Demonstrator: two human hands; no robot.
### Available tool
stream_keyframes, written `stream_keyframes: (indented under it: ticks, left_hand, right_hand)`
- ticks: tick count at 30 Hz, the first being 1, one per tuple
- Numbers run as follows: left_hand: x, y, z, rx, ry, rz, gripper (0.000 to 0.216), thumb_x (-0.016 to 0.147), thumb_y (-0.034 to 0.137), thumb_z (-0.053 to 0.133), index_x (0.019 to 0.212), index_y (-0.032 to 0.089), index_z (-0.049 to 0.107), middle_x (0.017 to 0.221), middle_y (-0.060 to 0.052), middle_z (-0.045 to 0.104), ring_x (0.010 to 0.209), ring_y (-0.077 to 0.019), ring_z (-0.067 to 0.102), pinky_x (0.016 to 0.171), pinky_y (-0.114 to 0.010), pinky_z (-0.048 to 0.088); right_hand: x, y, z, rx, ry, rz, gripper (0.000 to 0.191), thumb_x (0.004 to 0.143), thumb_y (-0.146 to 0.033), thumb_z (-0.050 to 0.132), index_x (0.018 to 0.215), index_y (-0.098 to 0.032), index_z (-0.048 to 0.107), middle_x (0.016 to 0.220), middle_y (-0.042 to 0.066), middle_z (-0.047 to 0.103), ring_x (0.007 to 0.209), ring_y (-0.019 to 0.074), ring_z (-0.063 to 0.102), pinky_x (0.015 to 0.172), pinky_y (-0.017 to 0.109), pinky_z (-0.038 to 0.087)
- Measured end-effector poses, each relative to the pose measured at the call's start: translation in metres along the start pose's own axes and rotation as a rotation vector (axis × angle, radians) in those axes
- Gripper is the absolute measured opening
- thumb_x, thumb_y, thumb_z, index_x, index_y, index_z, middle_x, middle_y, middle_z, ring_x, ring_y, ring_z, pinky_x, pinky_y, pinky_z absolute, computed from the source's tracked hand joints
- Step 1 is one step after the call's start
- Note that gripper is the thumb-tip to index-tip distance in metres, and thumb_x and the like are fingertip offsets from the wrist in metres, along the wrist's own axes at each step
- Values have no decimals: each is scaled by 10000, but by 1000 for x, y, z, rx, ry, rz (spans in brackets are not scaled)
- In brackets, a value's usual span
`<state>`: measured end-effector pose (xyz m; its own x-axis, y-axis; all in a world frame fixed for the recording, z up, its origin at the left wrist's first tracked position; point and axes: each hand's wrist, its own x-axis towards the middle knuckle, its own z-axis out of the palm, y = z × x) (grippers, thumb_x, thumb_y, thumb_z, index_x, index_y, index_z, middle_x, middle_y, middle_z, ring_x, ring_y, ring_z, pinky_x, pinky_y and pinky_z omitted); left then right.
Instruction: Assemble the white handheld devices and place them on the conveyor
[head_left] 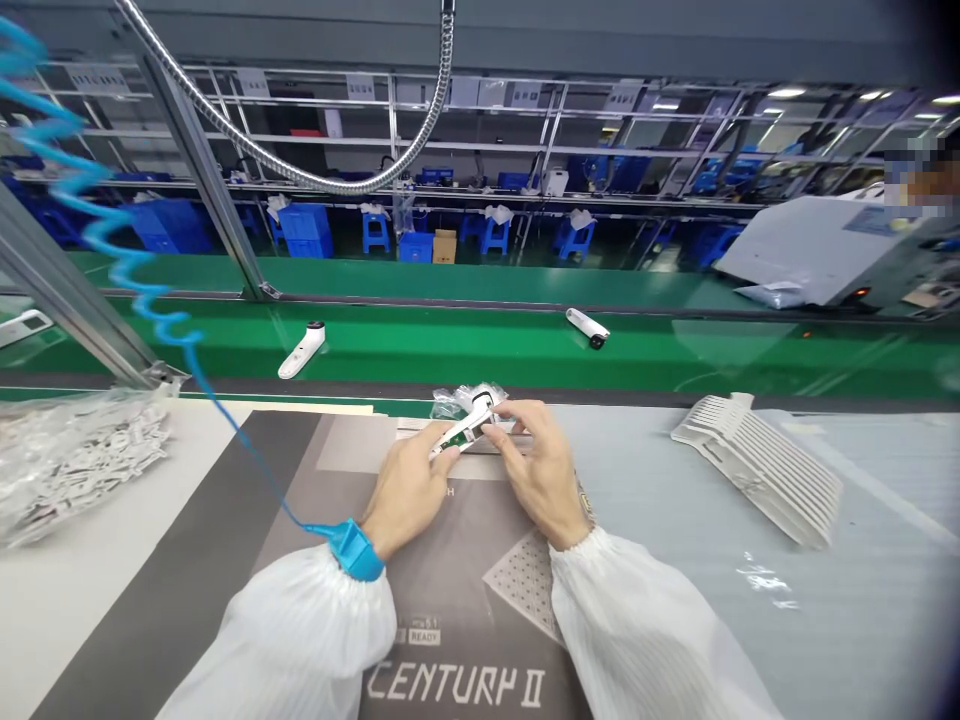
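My left hand (409,490) and my right hand (536,470) meet over a dark printed mat (450,600) on the bench. Together they pinch a small white device housing (469,425) with a green circuit board showing inside it. The left fingers grip its near end, the right fingers close on its far side. A crumpled clear plastic bag (457,400) lies just behind the part. A blue wrist strap (356,550) circles my left wrist, and its coiled blue cord (142,290) runs up to the left.
A clear bag of small white parts (67,460) lies at the left. A white slotted tray (757,465) rests at the right. Beyond the bench a green conveyor (480,345) carries two white handheld devices (301,350) (587,327). Metal frame posts stand at left; shelves with blue bins lie behind.
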<state>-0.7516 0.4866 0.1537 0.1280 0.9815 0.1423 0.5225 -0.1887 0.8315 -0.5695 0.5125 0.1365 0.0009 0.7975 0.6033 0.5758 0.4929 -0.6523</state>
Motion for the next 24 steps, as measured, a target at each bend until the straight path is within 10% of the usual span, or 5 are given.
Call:
stream_keyframes:
  ticks: [6,13,24]
  left_hand:
    - [6,-3,-2,-207,-15,-128,254,882,343,545,1049,203,675,868,-56,711,645,-173,596,598,-275,445]
    - [12,-3,-6,-546,6,-270,320,853,416,586,1032,151,598,886,-55,678,571,-87,487,523,-212,374]
    - [-6,12,21,-172,35,-28,326,944,377,503,1221,253,625,806,-25,667,719,-198,605,691,-300,443]
  right_hand:
    - [-4,-6,2,-259,-146,-82,206,968,-316,549,818,-246,671,999,61,700,948,254,557,848,410,322]
    - [-7,-12,12,188,-65,280,200,915,-430,602,873,-235,619,868,19,642,809,208,549,767,340,400]
    - [-4,-9,13,593,33,629,491,742,-661,726,852,-183,697,719,12,583,682,168,462,663,302,374]
